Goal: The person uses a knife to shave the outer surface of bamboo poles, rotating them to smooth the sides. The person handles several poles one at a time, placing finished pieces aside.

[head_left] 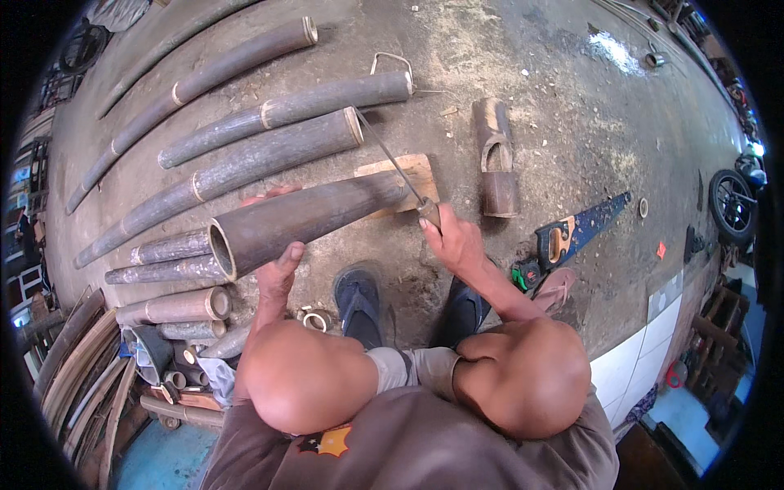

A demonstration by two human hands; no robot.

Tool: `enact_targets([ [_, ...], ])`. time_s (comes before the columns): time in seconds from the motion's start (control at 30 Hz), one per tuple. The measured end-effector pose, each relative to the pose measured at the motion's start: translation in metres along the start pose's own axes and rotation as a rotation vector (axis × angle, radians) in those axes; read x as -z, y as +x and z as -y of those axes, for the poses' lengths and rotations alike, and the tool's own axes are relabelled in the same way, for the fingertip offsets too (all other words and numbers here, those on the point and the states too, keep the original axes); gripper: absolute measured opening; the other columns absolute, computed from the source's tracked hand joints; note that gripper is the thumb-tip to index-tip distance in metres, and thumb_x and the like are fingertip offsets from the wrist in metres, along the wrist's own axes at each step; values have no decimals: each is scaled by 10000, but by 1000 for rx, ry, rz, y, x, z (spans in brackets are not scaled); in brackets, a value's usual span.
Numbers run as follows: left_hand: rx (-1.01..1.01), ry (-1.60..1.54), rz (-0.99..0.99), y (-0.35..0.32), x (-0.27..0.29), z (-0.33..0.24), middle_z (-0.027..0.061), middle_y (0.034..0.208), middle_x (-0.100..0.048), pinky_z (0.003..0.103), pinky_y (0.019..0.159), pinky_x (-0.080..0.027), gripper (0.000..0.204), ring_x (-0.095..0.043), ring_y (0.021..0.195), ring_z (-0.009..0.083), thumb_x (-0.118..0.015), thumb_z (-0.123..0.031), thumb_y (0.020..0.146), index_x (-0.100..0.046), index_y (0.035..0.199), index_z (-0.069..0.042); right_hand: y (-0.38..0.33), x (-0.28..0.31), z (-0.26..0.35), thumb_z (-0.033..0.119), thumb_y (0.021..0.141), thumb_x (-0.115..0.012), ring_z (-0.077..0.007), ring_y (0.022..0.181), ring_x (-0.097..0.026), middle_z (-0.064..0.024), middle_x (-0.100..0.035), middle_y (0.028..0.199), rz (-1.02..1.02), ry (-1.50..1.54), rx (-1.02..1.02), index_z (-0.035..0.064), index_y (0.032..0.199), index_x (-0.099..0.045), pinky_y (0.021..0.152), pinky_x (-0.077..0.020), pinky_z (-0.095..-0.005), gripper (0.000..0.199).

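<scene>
Rough concrete workshop floor, dusty, strewn with chips. Squatting over it, knees up, feet in dark sandals.

Left hand wrapped under and around a thick bamboo tube, fingers curled over its far side, holding it tilted with the open end toward the body and the far end propped on a wooden block. Right hand closed tight round the handle of a thin-bladed frame saw, blade laid across the tube's far end. Looks like sawing the tube end, mid-cut by the blade's seat; depth of cut impossible to tell. Next stroke calling for a firm brace from the left and a straight pull along the kerf.

Beyond the block, long bamboo poles side by side, close to the saw's tip. Notched bamboo piece just right of the block. Blue handsaw near the right foot. Short offcuts piled at left.
</scene>
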State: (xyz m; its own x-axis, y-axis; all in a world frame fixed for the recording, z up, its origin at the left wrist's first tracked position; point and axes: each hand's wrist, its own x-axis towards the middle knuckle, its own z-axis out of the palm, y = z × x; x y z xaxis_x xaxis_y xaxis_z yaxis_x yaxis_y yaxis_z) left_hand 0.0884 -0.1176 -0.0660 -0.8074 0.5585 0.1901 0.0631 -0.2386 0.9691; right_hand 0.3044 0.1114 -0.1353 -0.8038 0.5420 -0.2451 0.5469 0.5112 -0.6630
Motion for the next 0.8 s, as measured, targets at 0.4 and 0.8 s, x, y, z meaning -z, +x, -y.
enact_targets([
  [0.4, 905, -346, -343, -120, 39, 17, 219, 1383, -570, 503, 1123, -442, 789, -574, 1289, 331, -857, -394, 854, -465, 1451, -60, 13, 49, 0, 260, 933, -768, -397, 814, -691, -227, -686, 905, -512, 202, 280, -1, 1047, -653, 723, -533, -470, 307],
  [0.8, -109, 1237, 198, -57, -3, 59, 231, 1220, -669, 491, 919, -566, 740, -689, 996, 423, -827, -369, 852, -540, 1436, -16, 0, 3, -53, 213, 973, -720, -366, 707, -695, -209, -709, 793, -314, 459, -68, -25, 1140, -660, 684, -522, -454, 297],
])
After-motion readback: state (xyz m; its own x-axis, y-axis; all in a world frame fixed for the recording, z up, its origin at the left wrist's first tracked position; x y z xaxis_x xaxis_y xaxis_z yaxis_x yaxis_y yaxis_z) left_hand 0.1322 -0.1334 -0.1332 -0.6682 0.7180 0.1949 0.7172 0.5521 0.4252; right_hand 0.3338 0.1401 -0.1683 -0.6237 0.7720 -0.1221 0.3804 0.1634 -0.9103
